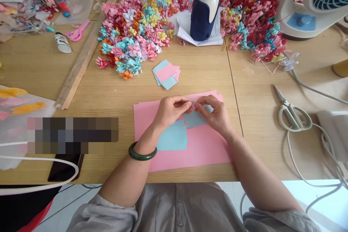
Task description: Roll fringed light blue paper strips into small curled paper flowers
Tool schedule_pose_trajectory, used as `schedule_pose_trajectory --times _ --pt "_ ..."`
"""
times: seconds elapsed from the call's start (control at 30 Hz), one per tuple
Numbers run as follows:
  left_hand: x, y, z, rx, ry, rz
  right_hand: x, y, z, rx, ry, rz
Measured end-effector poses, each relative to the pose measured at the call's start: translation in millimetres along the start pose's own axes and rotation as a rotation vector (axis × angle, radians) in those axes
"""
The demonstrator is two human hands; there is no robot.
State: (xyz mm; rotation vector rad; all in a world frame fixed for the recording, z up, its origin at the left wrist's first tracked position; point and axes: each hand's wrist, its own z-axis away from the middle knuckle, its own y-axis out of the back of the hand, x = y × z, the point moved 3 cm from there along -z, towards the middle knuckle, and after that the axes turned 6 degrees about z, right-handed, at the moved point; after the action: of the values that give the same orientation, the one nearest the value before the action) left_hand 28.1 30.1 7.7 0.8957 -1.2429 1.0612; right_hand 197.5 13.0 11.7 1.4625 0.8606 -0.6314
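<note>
My left hand (172,110) and my right hand (213,113) meet fingertip to fingertip over pink paper sheets (206,148) on the wooden table. Both pinch the upper edge of a small light-blue paper square (194,119), which is lifted and tilted above the pink sheets. A stack of more blue squares (172,138) lies flat under my left wrist, which wears a green bangle (142,153). A small pile of pink and blue squares (166,74) sits just beyond my hands.
Two big heaps of curled coloured paper pieces (134,34) (251,18) fill the back of the table, with a navy and white bottle (203,7) between them. Scissors (292,112) lie at right beside white cables. A fan (312,3) stands at back right; pink scissors (77,32) at left.
</note>
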Motion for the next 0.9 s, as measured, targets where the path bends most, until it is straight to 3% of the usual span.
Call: schedule_pose_trajectory --times 0.3,0.4,0.5,0.6,0.9 --pt "10 -15.4 10 0.273 -0.326 -0.554 0 -5 3 0.063 0.165 0.07" --pt "8 -13.4 9 0.246 -0.264 -0.361 -3 -2 3 0.078 0.144 0.05" --pt "2 -9.6 4 0.118 -0.08 -0.007 -5 1 3 0.072 0.099 0.012" --pt "-2 -7.9 1 0.016 0.037 0.202 -5 2 2 0.064 0.067 -0.014" --pt "-2 -4.4 0 -0.041 0.085 0.235 -3 2 1 0.044 0.043 -0.006"
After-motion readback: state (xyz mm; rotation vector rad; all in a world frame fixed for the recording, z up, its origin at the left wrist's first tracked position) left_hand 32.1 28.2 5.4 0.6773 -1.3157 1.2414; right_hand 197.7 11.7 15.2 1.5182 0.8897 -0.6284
